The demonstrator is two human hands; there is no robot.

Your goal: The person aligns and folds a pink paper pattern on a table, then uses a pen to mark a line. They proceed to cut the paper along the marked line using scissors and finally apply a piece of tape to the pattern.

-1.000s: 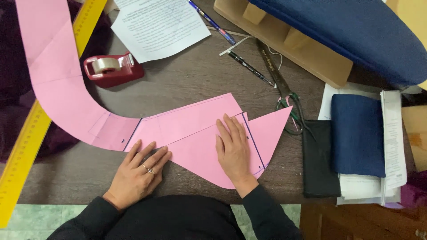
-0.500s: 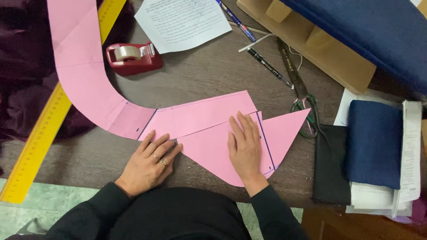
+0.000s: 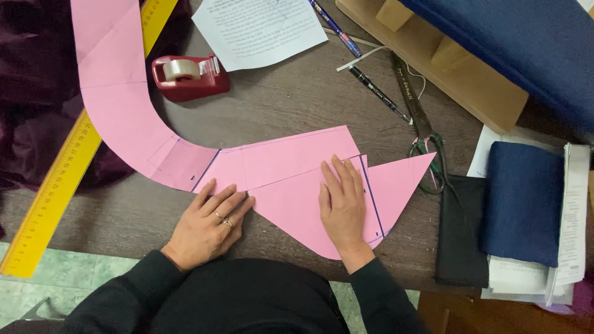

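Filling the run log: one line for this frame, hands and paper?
left hand: flat on pink paper pattern | right hand: flat on its folded flap | nearby: tape dispenser, scissors, yellow ruler

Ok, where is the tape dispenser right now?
In the head view the red tape dispenser sits on the table's upper left, inside the curve of the pink paper pattern, just left of the printed sheet.

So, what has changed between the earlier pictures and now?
Very little. The camera view shifted, so everything sits slightly elsewhere in the picture. The left hand and right hand stay flat on the pink paper pattern, pressing the same fold. Nothing was picked up or released. The tape dispenser, scissors and yellow ruler lie unmoved.
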